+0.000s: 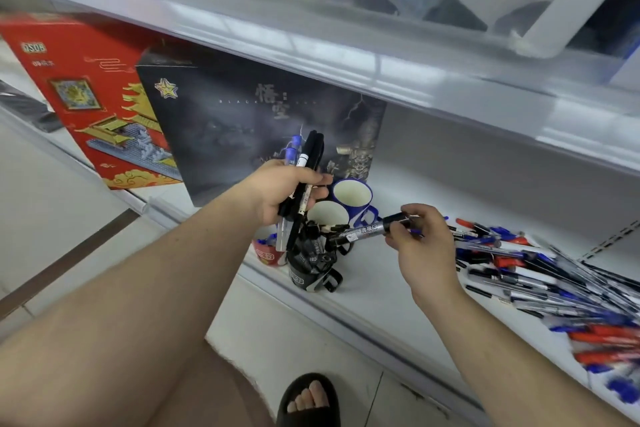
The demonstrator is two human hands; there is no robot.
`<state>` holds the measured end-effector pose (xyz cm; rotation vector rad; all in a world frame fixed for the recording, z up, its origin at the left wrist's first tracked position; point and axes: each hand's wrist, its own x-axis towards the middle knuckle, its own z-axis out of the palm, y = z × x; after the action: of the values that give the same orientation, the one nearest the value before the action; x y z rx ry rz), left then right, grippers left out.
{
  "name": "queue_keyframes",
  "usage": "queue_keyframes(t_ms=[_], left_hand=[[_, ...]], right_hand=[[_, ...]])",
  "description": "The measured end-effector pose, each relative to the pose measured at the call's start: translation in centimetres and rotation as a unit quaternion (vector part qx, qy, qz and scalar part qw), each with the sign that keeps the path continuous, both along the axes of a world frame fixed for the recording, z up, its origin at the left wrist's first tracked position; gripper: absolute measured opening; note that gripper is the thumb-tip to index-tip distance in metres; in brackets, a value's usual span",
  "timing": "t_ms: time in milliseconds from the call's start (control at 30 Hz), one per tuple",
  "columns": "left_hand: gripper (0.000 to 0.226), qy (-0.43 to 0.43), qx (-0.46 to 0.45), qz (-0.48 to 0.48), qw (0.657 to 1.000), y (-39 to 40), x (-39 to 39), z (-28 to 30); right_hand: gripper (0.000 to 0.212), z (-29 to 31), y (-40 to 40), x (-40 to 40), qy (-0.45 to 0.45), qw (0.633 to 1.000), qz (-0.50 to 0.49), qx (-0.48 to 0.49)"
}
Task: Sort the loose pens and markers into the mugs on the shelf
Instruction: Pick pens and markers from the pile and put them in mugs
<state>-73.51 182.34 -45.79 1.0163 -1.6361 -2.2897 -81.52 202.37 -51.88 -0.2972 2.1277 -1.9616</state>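
Observation:
My left hand grips a bundle of pens, black markers and a blue pen, upright above the mugs. My right hand pinches a black-and-silver marker by its cap end, the tip pointing left over the black mug, which holds several black markers. Behind it stand a white-lined mug and a blue mug, both looking empty. A red mug with blue pens is partly hidden under my left hand. A heap of loose pens, blue, red and black, covers the shelf at the right.
A black box and a red box stand at the back left of the white shelf. An upper shelf with goods overhangs. The tiled floor and my sandalled foot are below.

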Motion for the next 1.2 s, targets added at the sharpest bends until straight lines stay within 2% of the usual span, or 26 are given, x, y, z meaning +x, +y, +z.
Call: queue_keyframes(t_ms=[167, 267, 400, 567, 633, 700, 733, 800, 833, 867, 900, 967, 1033, 1133, 1200], left_hand=[[0.011, 0.004, 0.01, 0.004, 1.0, -0.8, 0.0, -0.3], [0.017, 0.001, 0.013, 0.011, 1.0, -1.0, 0.2, -0.6], [0.013, -0.001, 0.016, 0.021, 1.0, -1.1, 0.5, -1.3], [0.016, 0.018, 0.036, -0.006, 0.999, -0.9, 0.4, -1.4], [0.015, 0.033, 0.044, -0.032, 0.998, -0.7, 0.3, -1.3], [0.014, 0.052, 0.064, -0.049, 0.995, -0.4, 0.1, -1.1], [0.015, 0.063, 0.08, -0.058, 0.993, -0.1, 0.0, -1.0], [0.019, 0.084, 0.112, -0.08, 0.987, 0.5, -0.2, -0.7], [0.021, 0.091, 0.122, -0.092, 0.984, 0.8, -0.3, -0.5], [0.024, 0.094, 0.126, -0.107, 0.982, 1.3, -0.3, -0.4], [0.028, 0.096, 0.126, -0.124, 0.98, 1.8, -0.4, -0.2], [0.034, 0.1, 0.121, -0.158, 0.975, 2.9, -0.5, 0.2], [0.035, 0.103, 0.114, -0.19, 0.97, 4.2, -0.6, 0.6], [0.031, 0.101, 0.104, -0.231, 0.962, 6.2, -0.9, 1.1], [0.029, 0.091, 0.107, -0.241, 0.96, 7.5, -1.1, 1.3]], right_hand=[[0.04, -2.1, -4.9, 0.6, 0.11, 0.983, 0.111, 0.096], [0.029, -4.0, -6.5, 1.1, 0.181, 0.949, 0.17, 0.193], [0.031, -5.8, -7.6, 1.8, 0.262, 0.906, 0.202, 0.265], [0.018, -8.6, -7.9, 1.9, 0.371, 0.809, 0.243, 0.387], [0.022, -9.2, -7.6, 2.0, 0.415, 0.779, 0.244, 0.401], [0.031, -8.4, -7.3, 1.6, 0.408, 0.757, 0.273, 0.432], [0.035, -7.6, -7.1, 1.2, 0.377, 0.776, 0.274, 0.425], [0.04, -5.3, -6.4, 0.6, 0.27, 0.874, 0.21, 0.345], [0.038, -3.5, -5.9, 0.3, 0.183, 0.928, 0.162, 0.281], [0.034, -1.6, -5.4, 0.0, 0.096, 0.967, 0.119, 0.205], [0.029, 0.5, -4.7, -0.2, 0.021, 0.988, 0.085, 0.131], [0.024, 4.2, -2.7, -0.4, -0.06, 0.996, 0.05, 0.042], [0.018, 7.4, -0.8, -0.2, -0.087, 0.995, 0.054, -0.004], [0.009, 10.1, 1.2, 0.1, -0.086, 0.991, 0.098, -0.027], [0.016, 10.8, 2.2, 0.2, -0.071, 0.99, 0.114, -0.033]])
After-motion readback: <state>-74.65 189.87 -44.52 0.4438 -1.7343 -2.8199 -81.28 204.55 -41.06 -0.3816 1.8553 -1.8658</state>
